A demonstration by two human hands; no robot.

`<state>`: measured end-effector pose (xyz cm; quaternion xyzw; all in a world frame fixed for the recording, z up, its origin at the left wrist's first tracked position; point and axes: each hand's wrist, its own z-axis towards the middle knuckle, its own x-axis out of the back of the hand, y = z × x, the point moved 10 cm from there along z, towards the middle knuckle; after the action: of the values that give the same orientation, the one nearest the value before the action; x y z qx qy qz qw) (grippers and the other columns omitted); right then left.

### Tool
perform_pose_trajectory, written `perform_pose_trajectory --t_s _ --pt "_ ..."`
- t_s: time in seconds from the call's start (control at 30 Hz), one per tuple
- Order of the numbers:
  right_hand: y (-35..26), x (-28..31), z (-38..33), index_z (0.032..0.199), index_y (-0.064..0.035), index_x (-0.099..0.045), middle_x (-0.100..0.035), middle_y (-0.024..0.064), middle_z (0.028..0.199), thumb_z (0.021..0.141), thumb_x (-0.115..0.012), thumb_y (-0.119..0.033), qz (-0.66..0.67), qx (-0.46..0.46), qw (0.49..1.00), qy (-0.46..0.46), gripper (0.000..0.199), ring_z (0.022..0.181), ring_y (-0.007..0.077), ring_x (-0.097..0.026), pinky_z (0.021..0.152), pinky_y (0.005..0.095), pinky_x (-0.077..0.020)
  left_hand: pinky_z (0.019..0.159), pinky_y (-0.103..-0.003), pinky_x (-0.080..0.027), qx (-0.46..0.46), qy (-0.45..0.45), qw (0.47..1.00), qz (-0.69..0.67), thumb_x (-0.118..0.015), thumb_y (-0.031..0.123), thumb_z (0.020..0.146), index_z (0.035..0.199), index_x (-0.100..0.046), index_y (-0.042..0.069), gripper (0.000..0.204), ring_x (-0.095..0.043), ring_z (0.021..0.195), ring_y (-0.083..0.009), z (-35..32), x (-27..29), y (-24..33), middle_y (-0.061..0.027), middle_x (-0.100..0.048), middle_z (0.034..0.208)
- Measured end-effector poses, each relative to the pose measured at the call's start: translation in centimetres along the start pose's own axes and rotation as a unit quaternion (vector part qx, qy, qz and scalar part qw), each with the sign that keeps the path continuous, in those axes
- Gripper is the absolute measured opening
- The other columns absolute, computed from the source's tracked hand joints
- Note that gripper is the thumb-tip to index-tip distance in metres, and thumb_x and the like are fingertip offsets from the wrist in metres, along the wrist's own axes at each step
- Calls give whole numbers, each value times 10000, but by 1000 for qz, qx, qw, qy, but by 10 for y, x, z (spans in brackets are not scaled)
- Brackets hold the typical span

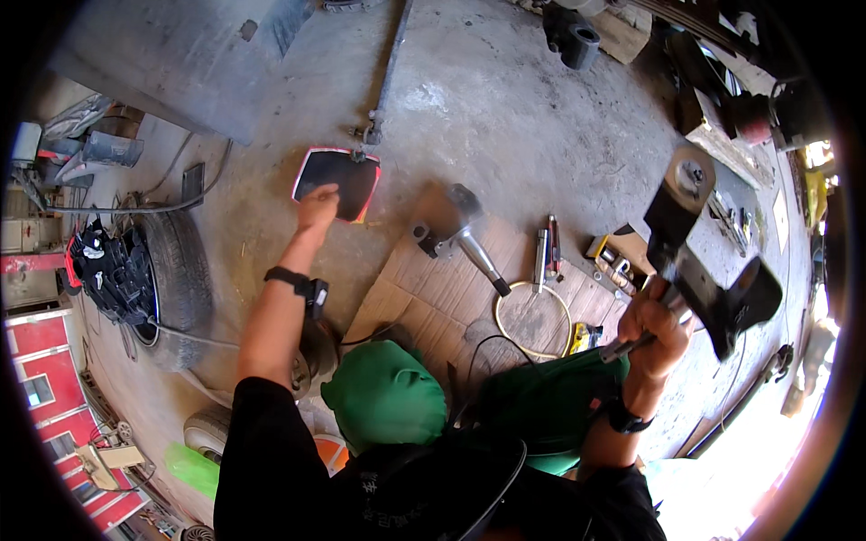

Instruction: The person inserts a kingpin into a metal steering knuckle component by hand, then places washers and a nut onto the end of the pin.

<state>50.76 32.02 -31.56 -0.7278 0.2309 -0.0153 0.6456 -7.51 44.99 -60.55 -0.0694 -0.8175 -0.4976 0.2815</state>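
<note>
In my right hand [658,329] is a steering knuckle [690,261], its metal spindle gripped and its dark forked casting raised to the upper right. My left hand [317,212] is closed at the near edge of a flat black sheet [347,180] with red edging, over the floor; the exact grip is partly hidden. A second steering knuckle [451,216] lies between my hands, its spindle pointing down to the right across a brown board [410,288].
Nearby lie a pale ring [533,320], a silver cylindrical tool [541,257] and an open box of small parts [622,257]. A long rod [391,77] stretches beyond the black sheet. A tyre [179,284] stands at left; a dark cylindrical metal part [573,41] sits at the far right.
</note>
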Motion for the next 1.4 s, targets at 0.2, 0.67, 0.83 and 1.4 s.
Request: perform_pose_trajectory --t_s 0.2,0.67,0.83,1.4 --pt "13 27 -21 910 -10 -514 -449 51 625 698 -571 -81 -58 -44 993 95 231 387 135 -405 359 268 -367 859 -298 -505 1 82 996 -39 -786 167 814 1218 -643 -40 476 -648 954 -176 34 -63 1 -105 -700 1082" --pt "17 31 -17 869 -4 -488 -438 58 574 690 -561 -93 -48 -62 994 71 213 371 145 -401 350 276 -393 775 -346 -513 -13 175 985 4 -826 60 667 1457 -466 127 871 -625 834 -194 84 -88 -39 -21 -632 925" --pt "19 35 -21 884 -4 -485 -440 61 540 690 -562 -91 -69 -71 991 89 226 364 151 -403 353 273 -394 855 -408 -513 -11 129 988 81 -767 130 682 1492 -410 180 886 -636 971 -315 50 -102 12 -138 -630 1036" --pt "22 17 -25 876 3 -482 -447 72 541 666 -565 -98 -92 -104 987 80 247 367 167 -427 354 284 -399 833 -349 -534 31 140 989 -29 -688 -6 696 1174 -671 153 504 -683 987 -260 65 -98 -6 -119 -708 1112"
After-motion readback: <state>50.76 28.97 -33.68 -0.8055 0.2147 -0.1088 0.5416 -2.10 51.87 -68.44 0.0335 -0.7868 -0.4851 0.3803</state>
